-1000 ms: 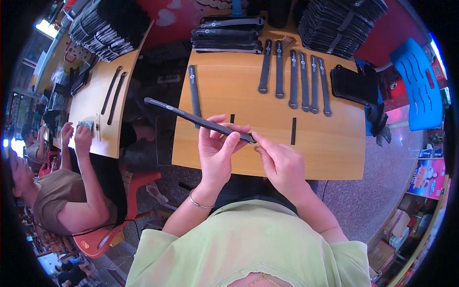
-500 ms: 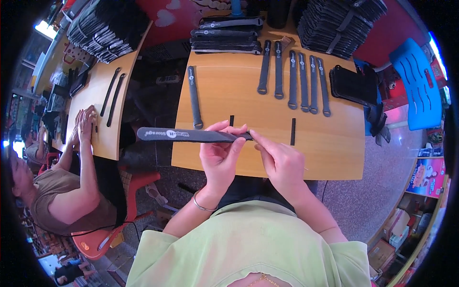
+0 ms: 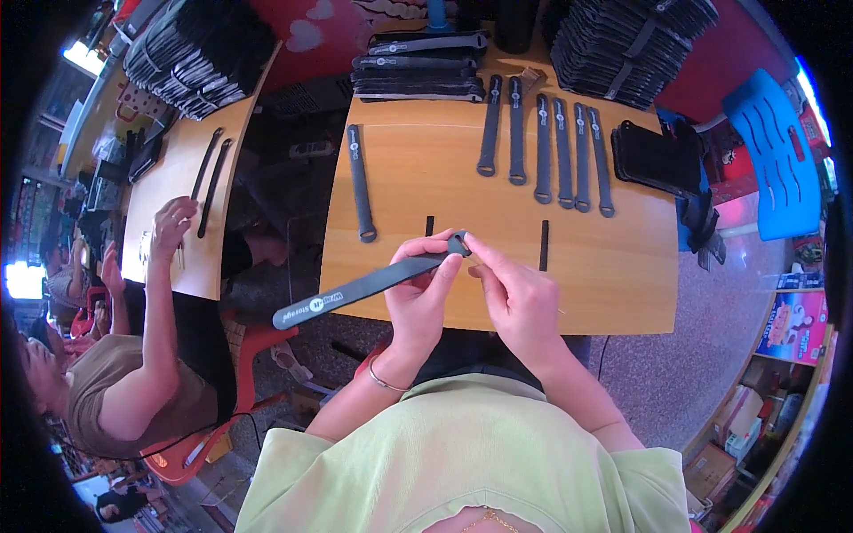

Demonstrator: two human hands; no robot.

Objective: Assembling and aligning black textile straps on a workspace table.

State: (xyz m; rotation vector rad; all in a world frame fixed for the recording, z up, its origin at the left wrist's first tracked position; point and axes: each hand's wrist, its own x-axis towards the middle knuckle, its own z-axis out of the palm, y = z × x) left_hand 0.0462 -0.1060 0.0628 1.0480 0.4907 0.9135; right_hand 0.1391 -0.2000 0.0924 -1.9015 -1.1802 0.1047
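Note:
A dark grey fabric storage strap [image 3: 351, 291] with pale lettering is held above the near edge of the table. My left hand [image 3: 418, 298] is closed round it near its looped end, and the long free end slants down to the left. My right hand [image 3: 520, 293] is also closed, its index fingertip against the looped end, where a small opening shows. Beyond my hands, several similar straps [image 3: 544, 151] lie in a row at the far right. One more strap [image 3: 362, 182] lies alone on the left. Two short black strips [image 3: 545, 244] mark the tabletop.
Stacks of dark straps [image 3: 418, 67] stand at the back of the wooden table [image 3: 480, 200], with a larger bundle [image 3: 622, 44] at back right. A black pile [image 3: 657, 158] sits at the right edge. A co-worker [image 3: 133, 382] sits at another table [image 3: 191, 258] on the left.
The strap has swung from level to slanting, its free end dropping lower and its looped end turning to show the opening. The co-worker's hands have lifted off the other table.

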